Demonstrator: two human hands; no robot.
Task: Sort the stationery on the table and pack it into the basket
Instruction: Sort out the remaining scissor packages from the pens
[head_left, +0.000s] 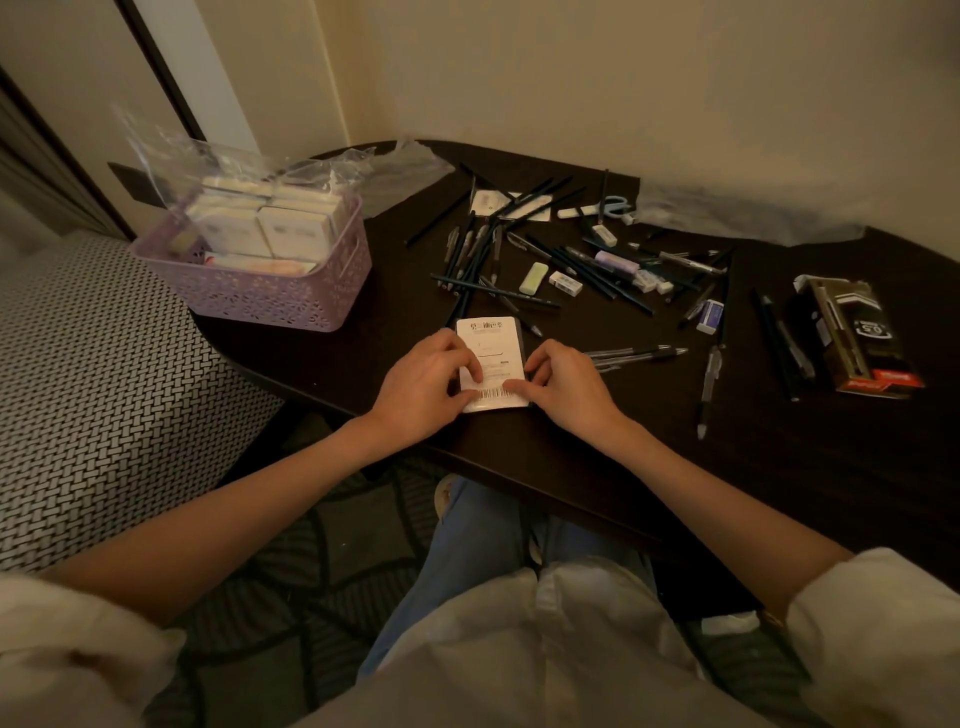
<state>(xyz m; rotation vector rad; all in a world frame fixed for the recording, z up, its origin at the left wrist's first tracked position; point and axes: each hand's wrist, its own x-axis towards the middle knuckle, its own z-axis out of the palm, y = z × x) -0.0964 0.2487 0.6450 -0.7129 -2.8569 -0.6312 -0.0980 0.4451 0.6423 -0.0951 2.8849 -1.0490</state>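
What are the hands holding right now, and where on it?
Both hands hold a white packet lying on the table, fingers at its near end by the barcode, one each side.

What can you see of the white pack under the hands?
The white pack is a flat, upright rectangle with rounded corners lying on the dark table near its front edge. Its face carries printed text at the top and a barcode near the bottom; a dark edge shows along its right side. The left hand and right hand both hold its lower sides, fingers on the face. Pencil tips lie just beyond its top.
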